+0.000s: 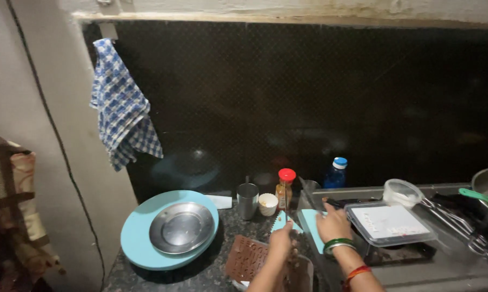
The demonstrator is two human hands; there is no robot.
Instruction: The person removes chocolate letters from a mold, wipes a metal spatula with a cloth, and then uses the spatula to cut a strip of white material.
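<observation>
My left hand (282, 246) is closed around a small teal scraper with a toothed edge (281, 220), held upright over the dark counter. Just left of it lies a brown silicone mould with letter shapes (246, 258). My right hand (333, 224), with green bangles at the wrist, rests flat on a teal flat board (309, 220) beside the scraper. Below my left hand is a dim container (304, 274); its contents cannot be made out.
A teal round plate (141, 251) carries a steel plate (181, 227) at the left. Behind stand a steel cup (247, 200), a small white cup (267, 204), a red-capped spice bottle (285, 188) and a blue bottle (336, 173). A lidded clear box (391, 223), a strainer (402, 192) and a pan with a green spatula (484, 198) are at the right. A checked cloth (120, 108) hangs on the wall.
</observation>
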